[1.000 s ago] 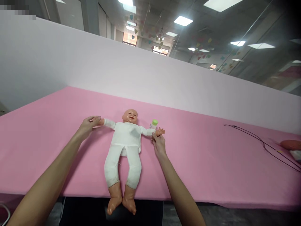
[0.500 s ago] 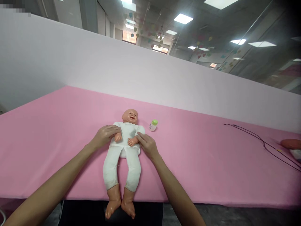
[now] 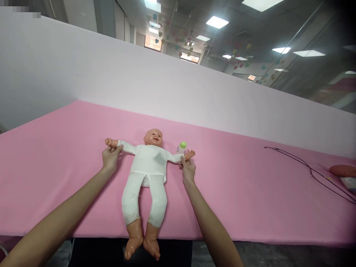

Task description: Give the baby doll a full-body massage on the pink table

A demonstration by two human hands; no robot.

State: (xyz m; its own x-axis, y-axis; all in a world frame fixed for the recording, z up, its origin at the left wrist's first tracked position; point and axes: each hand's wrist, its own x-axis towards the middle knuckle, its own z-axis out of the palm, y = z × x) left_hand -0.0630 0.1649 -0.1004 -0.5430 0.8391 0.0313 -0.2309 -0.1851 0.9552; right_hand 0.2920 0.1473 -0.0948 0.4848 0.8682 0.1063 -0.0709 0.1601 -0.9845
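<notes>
A baby doll (image 3: 150,160) in a white top and white trousers lies on its back, its bare feet over the table's front edge. Both its arms are stretched out sideways. On the left, my left hand (image 3: 110,157) is closed on the doll's arm near the wrist, thumb on the sleeve cuff. My right hand (image 3: 188,167) grips the other arm by its sleeve, just below the doll's open hand. Right behind that arm stands a small white bottle (image 3: 181,148) with a green cap, its lower part hidden.
A pink cloth (image 3: 236,193) covers the table. Black thin cables (image 3: 308,165) lie at the right, beside a brown rounded object (image 3: 342,170) at the frame's edge. A white partition (image 3: 178,96) rises behind. Something dark (image 3: 167,248) is below the front edge.
The doll's arms have gone from resting on its belly to stretched out sideways. My hands have moved apart with them, from lying along the arms to gripping them near the wrists.
</notes>
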